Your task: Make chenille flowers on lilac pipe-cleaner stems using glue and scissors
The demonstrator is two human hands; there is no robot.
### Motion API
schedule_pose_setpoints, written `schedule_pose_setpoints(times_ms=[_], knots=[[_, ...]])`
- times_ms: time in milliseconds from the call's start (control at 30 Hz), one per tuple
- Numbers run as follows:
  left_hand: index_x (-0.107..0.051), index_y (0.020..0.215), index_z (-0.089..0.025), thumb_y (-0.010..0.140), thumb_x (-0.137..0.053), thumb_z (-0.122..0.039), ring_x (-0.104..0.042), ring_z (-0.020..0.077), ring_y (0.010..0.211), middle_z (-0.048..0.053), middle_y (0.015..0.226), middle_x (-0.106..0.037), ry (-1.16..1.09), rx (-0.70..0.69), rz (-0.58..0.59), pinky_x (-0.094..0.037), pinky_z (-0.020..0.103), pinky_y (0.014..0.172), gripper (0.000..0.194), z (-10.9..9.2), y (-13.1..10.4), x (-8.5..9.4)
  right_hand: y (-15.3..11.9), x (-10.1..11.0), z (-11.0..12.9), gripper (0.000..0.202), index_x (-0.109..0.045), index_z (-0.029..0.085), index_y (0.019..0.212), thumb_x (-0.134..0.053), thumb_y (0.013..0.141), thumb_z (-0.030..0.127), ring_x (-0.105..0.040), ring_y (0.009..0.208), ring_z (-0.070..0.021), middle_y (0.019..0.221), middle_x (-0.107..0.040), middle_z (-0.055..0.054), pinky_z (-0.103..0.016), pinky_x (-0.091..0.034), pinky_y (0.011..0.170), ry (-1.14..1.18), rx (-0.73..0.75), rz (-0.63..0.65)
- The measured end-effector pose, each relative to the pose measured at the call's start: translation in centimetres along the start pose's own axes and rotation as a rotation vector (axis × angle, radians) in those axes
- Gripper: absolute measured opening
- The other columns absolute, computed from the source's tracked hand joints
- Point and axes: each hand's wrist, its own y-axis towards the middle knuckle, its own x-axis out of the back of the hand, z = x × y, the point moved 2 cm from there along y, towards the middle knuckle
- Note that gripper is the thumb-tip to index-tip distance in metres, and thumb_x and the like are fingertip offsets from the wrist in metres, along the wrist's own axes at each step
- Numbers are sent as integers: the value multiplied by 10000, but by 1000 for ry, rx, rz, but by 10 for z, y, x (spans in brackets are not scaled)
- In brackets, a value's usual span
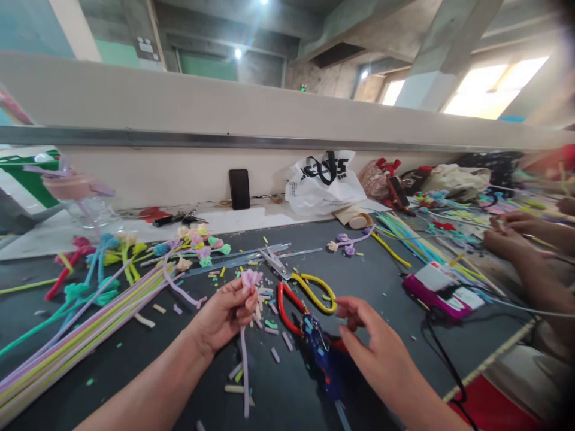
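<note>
My left hand [229,311] is closed on a lilac pipe-cleaner flower [252,278]. Its pale purple stem [245,371] hangs down below my fingers. My right hand [372,335] is open, thumb and fingers apart and holding nothing, just right of a blue glue gun [320,353] with a glue stick at its back end. Beyond the glue gun lie scissors [287,275] with one red and one yellow handle, blades spread. Short cut pieces of pipe cleaner [275,354] are scattered between my hands.
Long pastel pipe cleaners [103,323] and finished flowers [202,242] lie at left. Clear glue sticks [238,258] rest behind the scissors. A phone [239,189] and white bag [326,185] stand at the back. At right are a purple box [442,293], a cable and another person's hands [512,239].
</note>
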Motion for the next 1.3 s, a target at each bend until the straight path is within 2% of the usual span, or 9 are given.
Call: schedule_pose_setpoints(times_ms=[167,267,367,500,633,833,967,1133,1300], knots=[[-535,693,-115,754,-610,-198,-280,29,428,-25,543,-442,-35,-1,19,-161,145,372,127,-1,1,0,-26,-5,-28,310,-491,179,1077,-385,796,254,-604,936,-202,1022,-614,-93,-360,-486,823,-125,24,107],[-524,684,-115,763,-595,-177,-292,32,430,-23,541,-443,-28,2,27,-183,149,379,123,0,1,1,-32,-3,-23,359,-474,181,1125,-389,779,224,-588,985,-199,1096,-592,-100,-351,-481,850,-191,58,192],[-516,663,-114,770,-588,-177,-305,33,432,-22,536,-444,-25,9,22,-193,153,387,143,0,1,2,-35,0,-13,489,-459,178,1164,-428,678,145,-560,1043,-213,1190,-540,-108,-366,-465,880,-300,123,249],[-524,656,-111,773,-583,-174,-327,35,430,-17,533,-455,-27,29,20,-202,158,392,146,0,1,2,-39,-4,-10,656,-445,177,1197,-407,554,50,-502,1127,-235,1255,-498,-103,-406,-432,908,-456,225,218],[-536,661,-111,776,-576,-161,-344,38,435,-13,533,-464,-37,33,12,-210,162,400,132,1,1,4,-37,-7,-14,598,-491,171,1125,-395,555,19,-565,1021,-249,1133,-579,-107,-428,-448,837,-513,259,151],[-536,657,-110,771,-579,-164,-319,28,409,-13,527,-471,-39,33,39,-186,157,390,133,1,-1,2,-14,10,15,355,-470,187,1032,-467,685,110,-624,842,-184,958,-611,-86,-266,-496,704,-204,470,-47],[-534,670,-108,764,-591,-177,-309,22,409,-20,527,-462,-17,36,54,-198,152,397,131,2,-1,1,-7,1,46,254,-480,203,958,-504,711,146,-633,799,-165,885,-619,-59,-219,-493,679,-24,537,-184],[-514,677,-118,738,-627,-199,-308,14,408,-27,537,-473,-11,28,47,-193,146,400,151,3,1,1,-8,-27,62,240,-489,200,928,-533,702,136,-633,769,-159,859,-624,-47,-225,-492,686,85,519,-185],[-546,699,-111,728,-641,-209,-303,8,404,-20,538,-482,11,53,16,-195,141,400,139,3,2,1,-7,-29,62,210,-480,200,876,-522,691,112,-622,795,-169,878,-601,-65,-242,-497,707,119,434,-178]])
